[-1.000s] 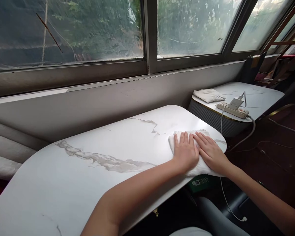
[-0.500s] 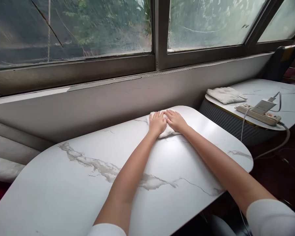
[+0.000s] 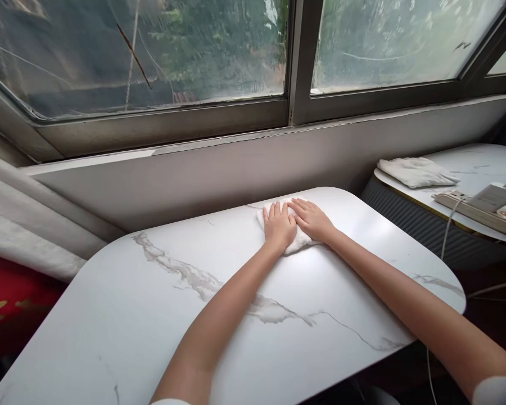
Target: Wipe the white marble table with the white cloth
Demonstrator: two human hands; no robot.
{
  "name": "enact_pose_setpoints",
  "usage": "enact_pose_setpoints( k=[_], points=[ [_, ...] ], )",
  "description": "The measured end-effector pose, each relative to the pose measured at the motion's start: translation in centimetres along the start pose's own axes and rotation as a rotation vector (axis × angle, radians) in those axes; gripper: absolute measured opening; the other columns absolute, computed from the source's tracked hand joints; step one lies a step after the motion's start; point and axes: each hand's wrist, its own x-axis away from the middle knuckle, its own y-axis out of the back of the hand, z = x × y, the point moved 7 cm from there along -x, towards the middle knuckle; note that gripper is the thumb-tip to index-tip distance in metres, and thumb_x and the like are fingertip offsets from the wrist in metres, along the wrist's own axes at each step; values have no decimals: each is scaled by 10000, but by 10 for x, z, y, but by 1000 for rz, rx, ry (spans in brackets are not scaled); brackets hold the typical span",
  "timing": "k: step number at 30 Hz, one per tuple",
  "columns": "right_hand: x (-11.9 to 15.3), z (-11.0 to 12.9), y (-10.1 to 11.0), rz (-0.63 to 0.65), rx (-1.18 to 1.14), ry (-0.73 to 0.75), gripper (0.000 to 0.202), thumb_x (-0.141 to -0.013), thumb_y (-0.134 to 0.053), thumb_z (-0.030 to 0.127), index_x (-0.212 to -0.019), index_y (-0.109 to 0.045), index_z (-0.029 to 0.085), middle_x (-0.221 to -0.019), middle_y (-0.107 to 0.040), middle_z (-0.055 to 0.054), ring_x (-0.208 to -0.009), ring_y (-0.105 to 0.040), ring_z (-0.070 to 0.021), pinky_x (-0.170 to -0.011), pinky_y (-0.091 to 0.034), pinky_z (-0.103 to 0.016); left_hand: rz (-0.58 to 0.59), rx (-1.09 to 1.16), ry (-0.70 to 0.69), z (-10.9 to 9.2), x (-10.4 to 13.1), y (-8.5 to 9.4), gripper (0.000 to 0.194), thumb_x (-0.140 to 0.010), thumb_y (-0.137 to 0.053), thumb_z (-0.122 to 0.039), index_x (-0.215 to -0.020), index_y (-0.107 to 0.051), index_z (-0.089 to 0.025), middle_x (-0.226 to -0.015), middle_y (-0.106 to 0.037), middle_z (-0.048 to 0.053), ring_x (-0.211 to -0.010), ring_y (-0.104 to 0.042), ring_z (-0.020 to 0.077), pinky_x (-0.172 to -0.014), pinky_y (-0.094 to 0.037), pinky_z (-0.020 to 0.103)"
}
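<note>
A folded white cloth point(image 3: 297, 243) lies on the white marble-patterned table point(image 3: 152, 315), near its far edge. My left hand point(image 3: 279, 226) rests flat on the cloth with its fingers stretched out. Against it on the right, my right hand point(image 3: 312, 219) also lies flat on the cloth, fingers extended and pointing left. Both palms press down from above, and neither hand wraps around the cloth. Part of the cloth is hidden under them.
A second table at the right holds another folded cloth point(image 3: 417, 171) and a power strip point(image 3: 480, 214) with a white adapter point(image 3: 495, 197). A low wall and windows run behind. White curtain point(image 3: 29, 225) and red fabric point(image 3: 17, 304) are at the left.
The view has turned left, so more curtain and red fabric show. Both hands remain flat on the cloth, which sits slightly closer to the near side of the table.
</note>
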Motion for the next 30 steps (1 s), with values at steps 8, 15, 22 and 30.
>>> enact_pose_setpoints(
  k=[8, 15, 22, 30],
  points=[
    [132, 97, 32, -59, 76, -15, 560, -931, -279, 272, -1477, -243, 154, -1476, -350, -117, -1374, -275, -269, -1092, -267, -502, 117, 22, -191, -15, 143, 34, 504, -959, -235, -282, -1437, -313, -143, -1511, -293, 80, -1415, -162, 228, -1167, -97, 473],
    [192, 166, 50, -61, 80, 118, 746, -891, -360, 283, -1498, 43, 125, -1501, -261, -131, -1382, -230, -320, -1079, -285, -550, 284, 119, -211, -3, 224, 62, 546, -947, -301, -301, -1478, -202, -224, -1539, -152, 7, -1421, -97, 208, -1167, -132, 475],
    [178, 187, 42, -32, 88, 174, 719, -879, -361, 281, -1502, -46, 108, -1480, -304, -155, -1372, -247, -347, -1053, -301, -581, 354, 184, -88, 23, 223, 70, 558, -944, -308, -285, -1483, -172, -238, -1526, -193, 4, -1408, -151, 175, -1164, -178, 428],
    [72, 178, 5, 52, 22, 133, 574, -909, -281, 280, -1434, -320, 52, -1459, -355, -188, -1358, -285, -330, -1072, -249, -550, 178, 55, 18, 83, 141, 57, 508, -936, -232, -239, -1428, -314, -139, -1497, -328, 58, -1399, -220, 165, -1165, -114, 414]
  ],
)
